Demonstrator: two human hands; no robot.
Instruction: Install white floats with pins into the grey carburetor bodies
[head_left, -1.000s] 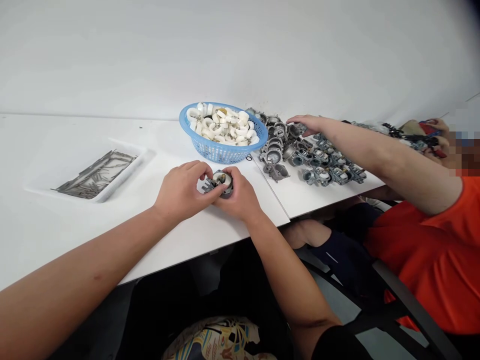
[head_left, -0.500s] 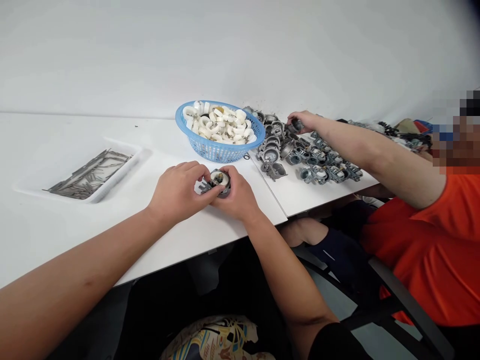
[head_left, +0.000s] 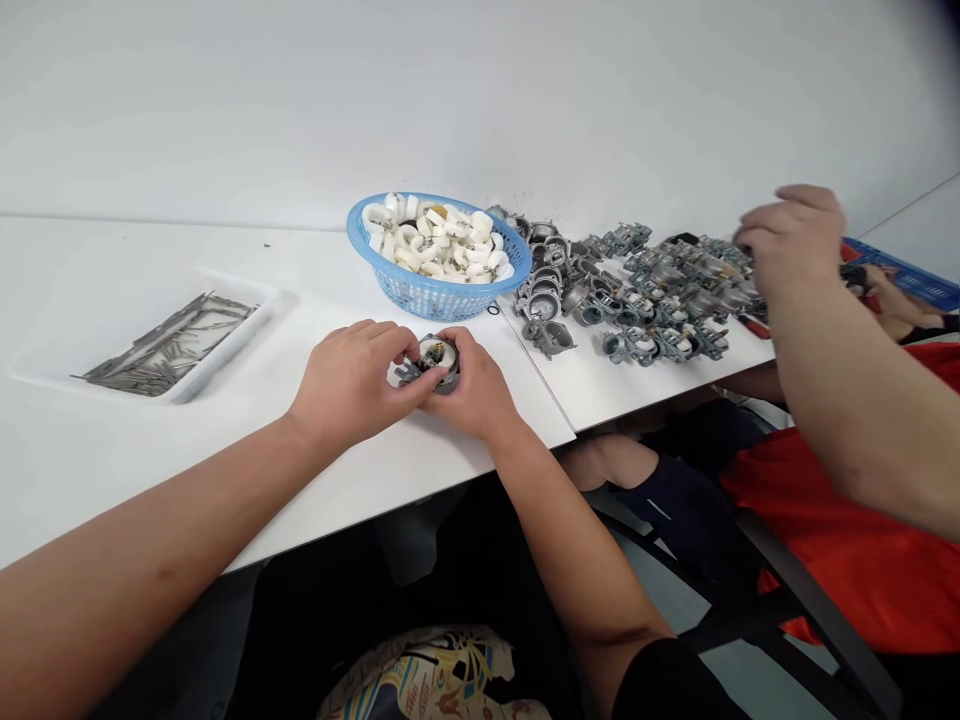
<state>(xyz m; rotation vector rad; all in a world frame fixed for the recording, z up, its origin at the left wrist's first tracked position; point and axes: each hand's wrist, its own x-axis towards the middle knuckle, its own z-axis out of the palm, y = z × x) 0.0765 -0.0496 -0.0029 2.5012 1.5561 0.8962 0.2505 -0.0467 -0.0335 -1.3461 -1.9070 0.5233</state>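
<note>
Near the front of the white table, both hands are closed around a small grey metal carburetor (head_left: 452, 381). A white ring-shaped float (head_left: 448, 355) sits in its upturned opening, with small brass-coloured parts at the centre. My left hand (head_left: 352, 375) grips the left side, its thumb and index finger on the rim. Around the right side wraps my right hand (head_left: 480, 390), thumb along the top edge. The fingers hide most of the carburetor's underside. Just behind them stands a blue plastic basket (head_left: 439, 300) heaped with white floats (head_left: 450, 245).
A white tray (head_left: 217, 368) of thin metal pins (head_left: 161, 365) lies to the left. A small black ring (head_left: 493, 309) rests by the basket. Several carburetors (head_left: 652, 290) crowd the right-hand table. A co-worker's arm (head_left: 832, 330) reaches over them; a blue crate (head_left: 915, 270) stands beyond.
The co-worker's hand has lifted from the pile of carburetors and swung to the right. My hands keep nearly the same hold on the carburetor. The view has shifted slightly.
</note>
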